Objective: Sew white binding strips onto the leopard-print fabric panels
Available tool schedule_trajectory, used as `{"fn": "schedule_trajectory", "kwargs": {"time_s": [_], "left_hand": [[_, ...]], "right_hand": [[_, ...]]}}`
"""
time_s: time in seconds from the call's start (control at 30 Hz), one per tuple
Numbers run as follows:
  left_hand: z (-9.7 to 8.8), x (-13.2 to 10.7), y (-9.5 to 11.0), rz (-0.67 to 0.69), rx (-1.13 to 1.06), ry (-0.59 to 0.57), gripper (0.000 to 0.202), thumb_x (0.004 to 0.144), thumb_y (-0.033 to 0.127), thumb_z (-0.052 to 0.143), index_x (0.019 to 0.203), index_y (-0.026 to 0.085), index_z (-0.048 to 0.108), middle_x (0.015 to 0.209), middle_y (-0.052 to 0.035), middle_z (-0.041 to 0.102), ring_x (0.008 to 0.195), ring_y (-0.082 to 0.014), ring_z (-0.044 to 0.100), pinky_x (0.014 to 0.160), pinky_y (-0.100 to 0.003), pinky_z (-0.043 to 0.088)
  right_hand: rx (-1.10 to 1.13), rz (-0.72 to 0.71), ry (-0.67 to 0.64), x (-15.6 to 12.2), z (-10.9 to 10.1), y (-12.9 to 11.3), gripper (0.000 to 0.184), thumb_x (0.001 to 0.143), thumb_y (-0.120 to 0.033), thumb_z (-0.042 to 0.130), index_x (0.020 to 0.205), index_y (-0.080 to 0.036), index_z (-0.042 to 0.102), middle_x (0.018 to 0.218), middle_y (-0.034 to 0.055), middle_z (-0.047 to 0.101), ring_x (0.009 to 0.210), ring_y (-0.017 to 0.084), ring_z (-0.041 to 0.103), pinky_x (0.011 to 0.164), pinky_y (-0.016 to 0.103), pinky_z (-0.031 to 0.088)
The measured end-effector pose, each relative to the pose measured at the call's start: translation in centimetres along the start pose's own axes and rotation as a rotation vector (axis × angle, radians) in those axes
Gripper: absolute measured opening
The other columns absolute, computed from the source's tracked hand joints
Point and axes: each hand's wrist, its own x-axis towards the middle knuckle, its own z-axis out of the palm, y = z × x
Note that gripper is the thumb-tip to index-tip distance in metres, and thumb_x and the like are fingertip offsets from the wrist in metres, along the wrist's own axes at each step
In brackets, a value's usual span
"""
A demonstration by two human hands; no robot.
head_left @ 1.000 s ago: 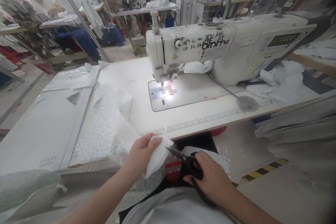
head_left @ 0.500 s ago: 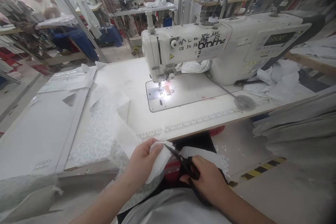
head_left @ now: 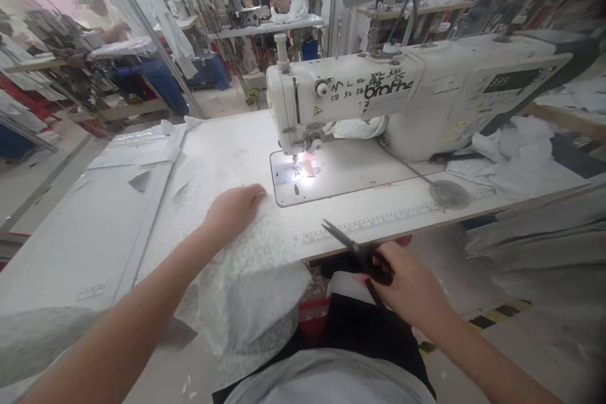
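Note:
My left hand [head_left: 237, 209] is closed on the upper edge of a pale, faintly patterned fabric piece [head_left: 250, 271], left of the needle plate. The cloth hangs from the table edge toward my lap. In my right hand [head_left: 402, 278] is a pair of black scissors [head_left: 357, 251], its blades pointing up and left over the table's front edge, apart from the fabric. Beyond both hands stands a white sewing machine [head_left: 341, 91], its lamp lighting the needle area.
A ruler strip [head_left: 369, 222] runs along the table's front. A round metal disc on a rod [head_left: 449, 194] sits at the right, near crumpled white cloth [head_left: 516, 151]. A grey-white panel [head_left: 108, 221] covers the left side. Other people work at machines behind.
My left hand has moved up and forward onto the table, drawing the fabric with it. The scissors have come away from the cloth and shifted right with my right hand.

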Motion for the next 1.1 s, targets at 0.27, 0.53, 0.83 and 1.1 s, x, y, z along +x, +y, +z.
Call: {"fn": "schedule_trajectory", "kwargs": {"time_s": [0.27, 0.53, 0.83, 1.1], "left_hand": [[7.0, -0.4, 3.3, 0.360, -0.127, -0.338, 0.020, 0.083, 0.036, 0.051, 0.084, 0.022, 0.065, 0.076, -0.0035, 0.066, 0.070, -0.0184, 0.061, 0.069, -0.029, 0.044], [3.9, 3.4, -1.0, 0.529, 0.194, 0.020, 0.018, 0.087, 0.029, 0.046, 0.086, 0.018, 0.060, 0.100, -0.0083, 0.056, 0.095, -0.0215, 0.050, 0.083, -0.035, 0.041], [3.4, 2.1, 0.0, 0.451, 0.376, -0.064, 0.025, 0.073, 0.005, 0.045, 0.092, 0.016, 0.056, 0.107, -0.0097, 0.056, 0.104, -0.0264, 0.046, 0.087, -0.043, 0.038], [4.9, 0.8, 1.4, 0.153, -0.317, 0.030, 0.028, 0.073, 0.007, 0.042, 0.095, 0.019, 0.056, 0.085, 0.0003, 0.063, 0.075, -0.0141, 0.058, 0.063, -0.023, 0.046]], "right_hand": [[-0.287, 0.005, 0.194, 10.6, -4.1, 4.7, 0.040, 0.075, -0.037, 0.062, 0.104, -0.010, 0.055, 0.098, 0.0155, 0.058, 0.096, 0.031, 0.054, 0.083, 0.039, 0.044], [-0.010, -0.735, -0.003, 7.0, 0.3, -3.1, 0.037, 0.091, -0.022, 0.037, 0.125, -0.016, 0.048, 0.127, 0.0092, 0.053, 0.122, 0.023, 0.043, 0.104, 0.040, 0.036], [-0.006, -0.906, -0.104, 3.8, 3.7, -4.6, 0.043, 0.088, -0.013, 0.042, 0.130, -0.010, 0.044, 0.134, 0.0091, 0.048, 0.128, 0.023, 0.037, 0.111, 0.042, 0.029], [0.324, -0.725, -0.040, 3.8, 1.4, -4.4, 0.040, 0.085, -0.016, 0.047, 0.125, -0.018, 0.044, 0.109, 0.0087, 0.063, 0.101, 0.020, 0.058, 0.090, 0.037, 0.048]]}}
